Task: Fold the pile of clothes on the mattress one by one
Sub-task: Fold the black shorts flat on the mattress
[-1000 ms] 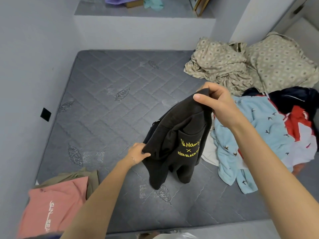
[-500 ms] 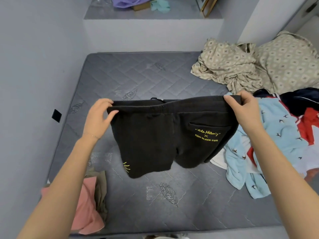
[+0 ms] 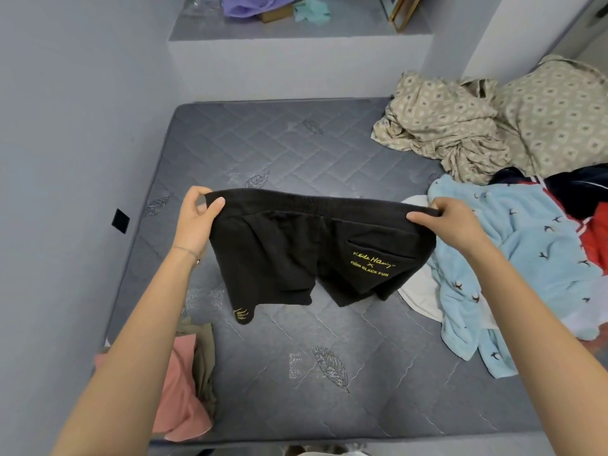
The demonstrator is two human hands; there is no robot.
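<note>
One view only: head-worn wide-angle, at the near edge of the mattress (image 3: pixel 296 153), facing forward and down across it. Close range: forearms (image 3: pixel 131 357) enter from the bottom corners. Ledge (image 3: pixel 329 31) beyond the mattress's far edge sits at frame top.

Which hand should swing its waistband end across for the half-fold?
Probably the right hand: its end of the black fabric shorts hangs over the light blue bird-print garment, while the left hand holds its end over bare grey quilted mattress.

Cool, even room light
Only faint shadows on the mattress (image 3: pixel 296 153), no glare; the wide lens bows the walls (image 3: pixel 65 126) and stretches my forearms (image 3: pixel 131 357) at the edges.
</note>
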